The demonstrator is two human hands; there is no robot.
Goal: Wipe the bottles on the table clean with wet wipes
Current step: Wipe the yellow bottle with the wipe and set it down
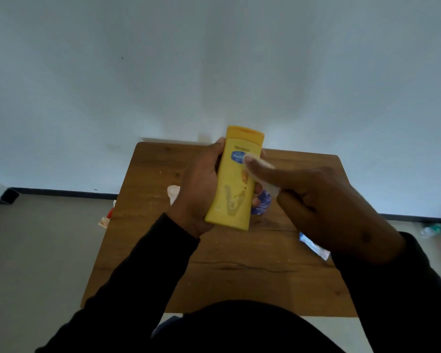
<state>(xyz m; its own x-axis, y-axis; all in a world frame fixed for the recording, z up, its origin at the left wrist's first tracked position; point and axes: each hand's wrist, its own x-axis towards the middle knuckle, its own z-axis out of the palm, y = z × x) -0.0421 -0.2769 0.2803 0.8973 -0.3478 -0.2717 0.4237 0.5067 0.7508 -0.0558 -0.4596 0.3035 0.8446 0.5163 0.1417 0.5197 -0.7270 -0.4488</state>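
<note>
Your left hand (197, 189) wraps the yellow lotion bottle (236, 179) from its left side, fingers (257, 188) curled round the back and showing at the right edge, so the bottle is lifted clear above the wooden counter (148, 225) with its printed face turned up toward you: a grip that frees the whole front for wiping. Cap end points away from you, base toward your chest. Your right hand (316, 200) presses a white wet wipe (261, 165) against the upper label, the extended fingers flat on the wipe while the rest curl and pinch its trailing end (the flat pressure likely spreads the wipe over more surface per stroke). Count: one yellow bottle in hand; one blue-and-white bottle (261, 205) half hidden behind it on the counter, its shape unclear; one wipe in use; one blue-white packet (313, 247), probably the wipes, lying near your right wrist; one pale crumpled piece (173, 193) left of the left hand, maybe a spent wipe. Crumbs speckle the counter. Wiping looks mid-way on this bottle; the blue one appears still to do.
</note>
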